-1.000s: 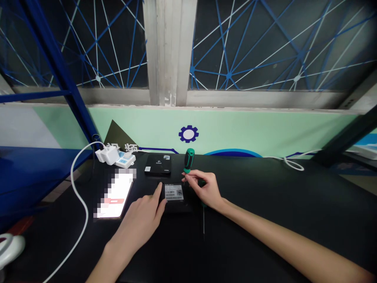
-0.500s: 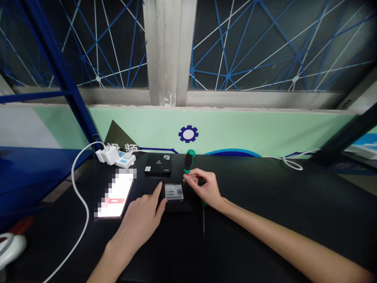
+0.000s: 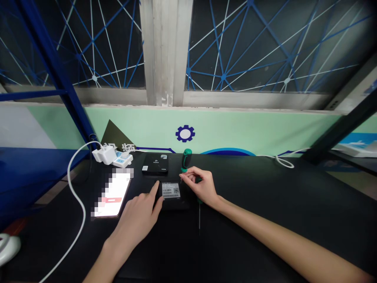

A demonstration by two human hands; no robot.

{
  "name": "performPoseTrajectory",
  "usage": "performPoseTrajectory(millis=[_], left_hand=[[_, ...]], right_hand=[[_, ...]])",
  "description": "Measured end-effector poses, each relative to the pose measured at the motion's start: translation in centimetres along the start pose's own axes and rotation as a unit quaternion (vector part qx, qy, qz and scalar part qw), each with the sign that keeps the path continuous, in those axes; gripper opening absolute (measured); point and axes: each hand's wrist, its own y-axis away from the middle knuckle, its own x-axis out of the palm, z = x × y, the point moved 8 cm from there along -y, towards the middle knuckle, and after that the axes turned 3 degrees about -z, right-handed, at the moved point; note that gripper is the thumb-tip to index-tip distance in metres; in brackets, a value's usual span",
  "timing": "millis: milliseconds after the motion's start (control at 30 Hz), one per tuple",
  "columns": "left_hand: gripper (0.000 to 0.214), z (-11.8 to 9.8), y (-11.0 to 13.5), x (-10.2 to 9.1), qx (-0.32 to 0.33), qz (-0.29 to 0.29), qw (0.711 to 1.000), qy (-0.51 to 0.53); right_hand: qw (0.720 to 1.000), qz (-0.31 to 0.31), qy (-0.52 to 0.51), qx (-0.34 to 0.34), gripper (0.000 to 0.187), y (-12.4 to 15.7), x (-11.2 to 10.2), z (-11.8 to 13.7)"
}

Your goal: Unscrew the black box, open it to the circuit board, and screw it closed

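A small black box with a white label (image 3: 171, 192) lies on the black table (image 3: 265, 204). My left hand (image 3: 138, 218) rests beside it, forefinger stretched out against the box's left edge, holding nothing. My right hand (image 3: 200, 186) is pinched round a green-handled screwdriver (image 3: 185, 159) that stands upright with its tip at the box's upper right corner. A second screwdriver (image 3: 199, 214) lies flat on the table under my right wrist, thin shaft pointing toward me.
A second black box (image 3: 155, 163) sits behind the first. To the left lie a lit phone (image 3: 113, 192), a white charger (image 3: 104, 154) on a power strip (image 3: 121, 159), and a white cable (image 3: 75, 196). Another white cable (image 3: 284, 161) loops at the back right. A wall stands behind.
The view has shifted slightly, so everything sits a little more to the left. My right hand keeps its pinch on the upright screwdriver; my left hand stays against the box.
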Motion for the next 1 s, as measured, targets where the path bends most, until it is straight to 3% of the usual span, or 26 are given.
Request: performPoseTrajectory(millis=[567,1000], left_hand=[[0.058,-0.36,0.03,-0.12,0.007,0.009,1.000,-0.010],[0.057,-0.34,0.02,-0.05,0.016,0.003,1.000,-0.005]], right_hand=[[0.999,0.015,-0.021,0.018,0.034,-0.24,0.36,-0.07],[0.997,0.057,-0.043,-0.014,0.019,0.02,0.65,0.40]])
